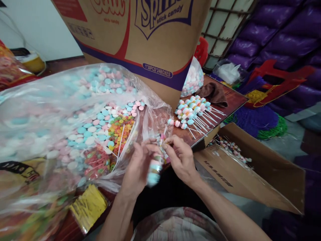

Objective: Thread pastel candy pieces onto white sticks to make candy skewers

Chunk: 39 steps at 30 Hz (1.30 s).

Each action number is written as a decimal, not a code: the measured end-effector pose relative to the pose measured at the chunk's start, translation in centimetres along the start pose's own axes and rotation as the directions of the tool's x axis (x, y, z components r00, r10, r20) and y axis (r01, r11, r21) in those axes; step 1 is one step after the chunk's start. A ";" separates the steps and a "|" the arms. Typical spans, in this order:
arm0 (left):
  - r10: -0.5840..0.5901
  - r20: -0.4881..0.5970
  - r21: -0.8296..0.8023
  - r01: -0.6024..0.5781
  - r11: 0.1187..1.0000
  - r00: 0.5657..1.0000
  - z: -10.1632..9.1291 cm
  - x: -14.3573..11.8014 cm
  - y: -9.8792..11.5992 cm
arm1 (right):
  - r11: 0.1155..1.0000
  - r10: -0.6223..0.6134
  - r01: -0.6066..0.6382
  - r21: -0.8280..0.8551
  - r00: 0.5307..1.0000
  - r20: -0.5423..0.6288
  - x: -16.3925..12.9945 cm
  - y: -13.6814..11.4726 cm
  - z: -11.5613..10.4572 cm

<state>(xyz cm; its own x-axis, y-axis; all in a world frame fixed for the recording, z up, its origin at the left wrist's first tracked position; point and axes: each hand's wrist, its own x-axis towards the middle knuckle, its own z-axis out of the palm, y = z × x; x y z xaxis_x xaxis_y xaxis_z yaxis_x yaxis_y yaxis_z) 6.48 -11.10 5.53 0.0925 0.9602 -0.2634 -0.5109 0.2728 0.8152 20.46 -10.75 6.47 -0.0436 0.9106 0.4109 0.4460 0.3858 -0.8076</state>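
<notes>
While both hands meet over the near edge of the surface (233, 97), the candy stick (154, 169) sits between them: the left hand (137, 167) is clenched around its lower, pastel-stacked end, and the right hand (180, 159) pinches the upper end with fingertips (165, 145) closed on what looks like the next piece, though blur hides the exact contact. To do this well, I judge the left grip should hold the stick steady and upright-ish while the right slides each piece straight along the stick, not at an angle, so the thin stick does not bend or snap. Just left lies the open plastic bag (50, 110) of loose pastel discs and coloured ring candies (120, 129), within easy reach. Beyond the hands, finished sticks (193, 112) lie fanned on the surface beside a brown cloth (213, 93), under a large cardboard carton (150, 43). An open box (250, 174) stands lower right.
</notes>
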 end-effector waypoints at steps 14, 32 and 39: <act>0.148 -0.168 0.127 -0.128 0.984 0.975 0.7 0.5 -2.4 | 0.810 0.343 -0.426 0.402 0.901 0.265 -2.8 0.8 0.8; 0.666 0.000 0.997 -0.053 0.060 0.746 -4.1 2.3 -0.1 | 0.732 0.215 -0.095 -0.675 0.972 0.096 -1.1 5.8 2.7; 0.412 0.065 0.994 -0.023 -0.107 0.909 -4.1 3.8 -0.6 | 0.811 0.255 -0.161 -0.562 0.962 0.092 -1.5 6.0 2.9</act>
<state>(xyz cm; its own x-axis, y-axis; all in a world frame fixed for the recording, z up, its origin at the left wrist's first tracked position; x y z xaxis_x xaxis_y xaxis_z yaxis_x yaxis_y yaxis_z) 3.68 -7.87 1.90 -0.0706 0.9890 0.1300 0.9021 0.0076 0.4316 20.56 -9.40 -0.22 -0.0107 0.9886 0.1504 0.8714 0.0830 -0.4836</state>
